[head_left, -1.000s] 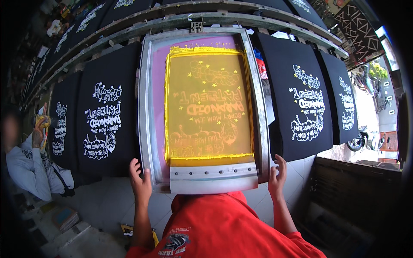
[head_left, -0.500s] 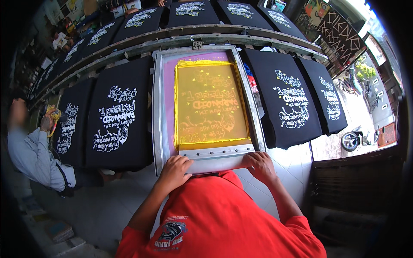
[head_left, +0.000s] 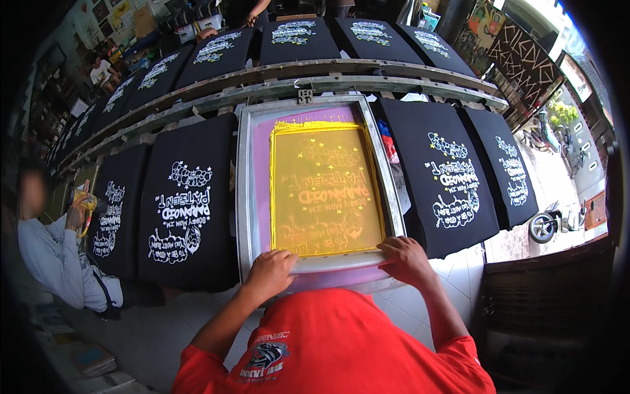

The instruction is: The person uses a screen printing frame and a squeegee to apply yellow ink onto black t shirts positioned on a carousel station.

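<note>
A metal-framed printing screen [head_left: 246, 184] lies centered before me, with purple mesh around a yellow inked panel [head_left: 325, 190] showing faint lettering and stars. A pale squeegee bar [head_left: 338, 262] spans the panel's near end. My left hand [head_left: 269, 272] has its fingers curled over the bar's left end, and my right hand [head_left: 400, 256] grips its right end. The blade's contact edge is hidden. Black printed shirts [head_left: 187, 243] on boards flank the screen on both sides.
More shirts on boards [head_left: 295, 46] line a row behind metal rails [head_left: 407, 85]. A person with a camera [head_left: 62, 262] stands at the left; others are at the back. A parked motorbike [head_left: 545, 223] is at the right, above a dark wooden barrier [head_left: 545, 269].
Both hands moved from beside the screen onto the squeegee's ends. The bar has since tilted, hiding its bolted strip and exposing purple mesh below. The view has shifted, showing more of the back row.
</note>
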The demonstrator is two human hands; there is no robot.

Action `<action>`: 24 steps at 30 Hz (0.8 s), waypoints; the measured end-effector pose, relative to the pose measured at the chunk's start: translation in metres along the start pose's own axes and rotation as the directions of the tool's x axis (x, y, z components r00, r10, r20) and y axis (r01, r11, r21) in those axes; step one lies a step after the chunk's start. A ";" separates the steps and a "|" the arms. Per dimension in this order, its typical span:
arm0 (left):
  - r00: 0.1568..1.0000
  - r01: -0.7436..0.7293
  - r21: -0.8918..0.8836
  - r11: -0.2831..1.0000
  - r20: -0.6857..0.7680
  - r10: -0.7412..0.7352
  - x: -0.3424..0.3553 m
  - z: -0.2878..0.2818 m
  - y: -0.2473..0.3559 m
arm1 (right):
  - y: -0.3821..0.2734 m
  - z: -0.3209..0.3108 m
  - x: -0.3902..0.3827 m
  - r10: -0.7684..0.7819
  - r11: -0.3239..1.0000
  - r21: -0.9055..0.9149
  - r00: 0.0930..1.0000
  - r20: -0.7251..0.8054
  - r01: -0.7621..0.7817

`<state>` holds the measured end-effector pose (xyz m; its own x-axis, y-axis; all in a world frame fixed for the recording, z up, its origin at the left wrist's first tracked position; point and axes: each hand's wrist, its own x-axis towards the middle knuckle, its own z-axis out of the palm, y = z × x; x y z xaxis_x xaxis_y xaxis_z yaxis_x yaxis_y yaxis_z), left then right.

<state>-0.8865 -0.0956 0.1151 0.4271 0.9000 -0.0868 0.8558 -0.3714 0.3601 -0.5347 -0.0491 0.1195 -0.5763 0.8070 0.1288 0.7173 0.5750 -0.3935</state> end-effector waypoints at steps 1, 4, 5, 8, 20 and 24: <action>0.999 -0.006 -0.005 1.000 -0.031 0.006 0.001 -0.001 0.001 | 0.006 0.011 -0.001 0.040 0.999 -0.016 0.999 0.015 -0.040; 0.999 -0.013 -0.035 0.999 -0.038 0.012 0.008 -0.003 -0.007 | 0.009 0.009 0.009 0.060 0.997 -0.045 0.998 0.002 -0.060; 0.998 -0.016 -0.051 0.999 -0.055 0.013 0.010 -0.007 -0.008 | 0.010 0.007 0.012 0.046 0.998 -0.033 0.999 -0.007 -0.046; 0.996 -0.015 -0.070 0.997 -0.093 0.008 0.021 -0.033 -0.009 | 0.008 -0.014 0.030 0.015 0.999 -0.046 1.000 -0.006 -0.015; 0.962 0.014 0.077 0.997 -0.272 0.007 0.258 -0.115 -0.168 | 0.142 -0.029 0.295 -0.045 0.981 -0.196 0.981 -0.190 0.007; 0.967 0.039 0.044 0.998 -0.253 -0.027 0.314 -0.109 -0.201 | 0.171 -0.016 0.346 0.047 0.978 -0.191 0.981 -0.189 -0.083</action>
<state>-0.9561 0.2861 0.1173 0.3162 0.9380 0.1418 0.8839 -0.3456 0.3152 -0.6048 0.3307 0.1109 -0.4579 0.8437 0.2800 0.8244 0.5209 -0.2214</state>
